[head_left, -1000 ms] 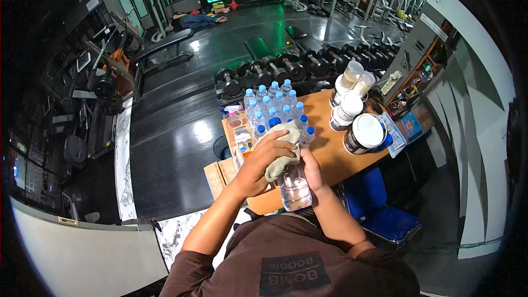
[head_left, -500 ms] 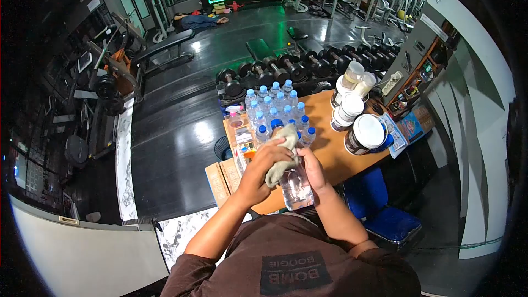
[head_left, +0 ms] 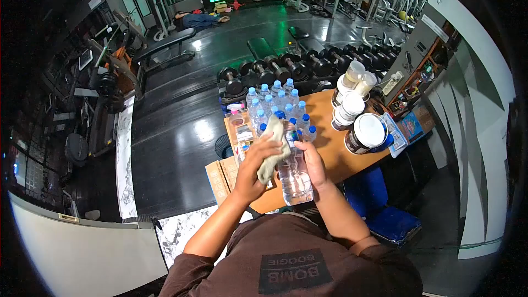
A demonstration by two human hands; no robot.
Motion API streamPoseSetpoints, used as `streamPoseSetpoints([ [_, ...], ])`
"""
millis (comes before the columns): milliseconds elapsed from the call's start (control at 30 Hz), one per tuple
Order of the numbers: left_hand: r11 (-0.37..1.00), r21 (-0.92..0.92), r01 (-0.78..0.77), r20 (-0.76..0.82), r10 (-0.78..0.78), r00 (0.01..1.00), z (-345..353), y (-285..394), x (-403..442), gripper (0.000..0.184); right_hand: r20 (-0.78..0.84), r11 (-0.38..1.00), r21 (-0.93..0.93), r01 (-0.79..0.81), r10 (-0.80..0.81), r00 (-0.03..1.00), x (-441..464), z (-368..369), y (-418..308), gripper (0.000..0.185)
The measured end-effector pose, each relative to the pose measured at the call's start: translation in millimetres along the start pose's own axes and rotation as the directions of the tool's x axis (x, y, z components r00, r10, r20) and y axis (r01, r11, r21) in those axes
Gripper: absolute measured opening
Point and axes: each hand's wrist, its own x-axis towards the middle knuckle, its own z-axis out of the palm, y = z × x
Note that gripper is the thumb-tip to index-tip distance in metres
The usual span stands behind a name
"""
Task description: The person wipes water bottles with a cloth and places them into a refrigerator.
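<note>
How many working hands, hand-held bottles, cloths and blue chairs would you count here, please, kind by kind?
Working hands: 2, the left hand and the right hand
Hand-held bottles: 1, the clear bottle in the right hand
Cloths: 1, the pale cloth in the left hand
Blue chairs: 1, the blue chair
Total: 5

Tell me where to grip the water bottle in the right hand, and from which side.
Take the water bottle by its lower body, probably from the brown shirt side: the bare base end points there, while the right hand, left hand and cloth crowd the upper part.
</note>
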Motion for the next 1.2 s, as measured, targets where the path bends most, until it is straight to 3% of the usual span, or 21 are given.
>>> streamPoseSetpoints([
  [67,0.998,-0.063,-0.017,0.02,0.019,1.0,-0.1,10.0,-6.9,0.041,0.016,0.999,0.037,-0.02,0.019,1.0,0.5,-0.1,-2.1,0.036],
  [167,0.994,-0.104,-0.012,0.024,0.015,1.0,-1.0,1.2,-9.5,0.04,-0.031,0.997,0.004,0.083,-0.083,0.996,8.2,-3.0,5.1,0.036],
  [233,0.996,-0.093,0.003,-0.052,-0.008,0.999,3.1,4.1,1.1,0.04,-0.019,0.997,0.008,0.071,-0.071,0.997,7.3,6.1,10.2,0.036],
  [300,0.99,0.013,0.139,-0.22,-0.133,0.966,6.8,4.8,12.4,0.038,-0.032,0.981,-0.155,0.12,-0.127,0.991,10.3,5.6,19.9,0.036],
  [367,0.994,0.009,0.105,-0.208,-0.1,0.973,4.8,6.0,20.1,0.034,-0.016,0.999,-0.002,0.037,-0.037,0.999,10.2,6.2,25.7,0.036],
  [467,1.0,-0.014,-0.022,-0.005,0.022,1.0,3.3,13.4,15.4,0.033,-0.127,0.996,-0.071,0.063,-0.072,0.989,11.9,-6.3,21.8,0.038],
  [567,0.994,-0.113,0.0,0.093,0.011,0.996,11.5,29.5,-6.7,0.029,-0.052,0.994,-0.016,0.109,-0.11,0.993,13.7,-9.3,6.5,0.042],
  [767,0.982,-0.19,-0.024,0.141,0.051,0.989,4.9,30.5,-7.7,0.036,-0.168,0.99,-0.028,0.138,-0.14,0.976,13.1,-7.8,9.6,0.043],
  [833,0.998,-0.05,0.022,0.01,-0.022,1.0,6.4,25.2,5.4,0.034,-0.028,0.989,-0.049,0.142,-0.144,0.989,16.3,-12.2,15.2,0.042],
  [900,0.999,-0.039,0.029,-0.051,-0.031,0.998,6.4,25.7,12.4,0.032,-0.117,0.988,-0.089,0.122,-0.132,0.984,14.4,-7.8,18.7,0.045],
  [967,0.998,-0.042,-0.04,0.083,0.043,0.996,5.3,24.8,13.6,0.029,-0.165,0.965,-0.195,0.178,-0.211,0.964,12.0,-2.2,15.6,0.048],
  [1000,0.996,-0.071,-0.055,0.133,0.064,0.989,8.2,28.3,7.7,0.028,-0.134,0.988,-0.061,0.139,-0.146,0.98,10.4,-1.9,12.1,0.051],
  [1100,0.981,-0.189,-0.039,0.23,0.083,0.97,6.9,45.0,-7.7,0.029,-0.178,0.985,-0.081,0.154,-0.166,0.97,14.9,-0.8,-1.8,0.044],
  [1133,0.969,-0.245,-0.034,0.266,0.101,0.959,2.0,50.1,-9.6,0.031,-0.153,0.996,0.053,0.078,-0.07,0.986,15.0,-2.2,-4.9,0.04],
  [1200,0.963,-0.268,-0.036,0.261,0.109,0.959,1.7,48.7,-11.6,0.032,-0.099,0.996,0.038,0.086,-0.082,0.992,12.4,-1.0,-8.3,0.04],
])
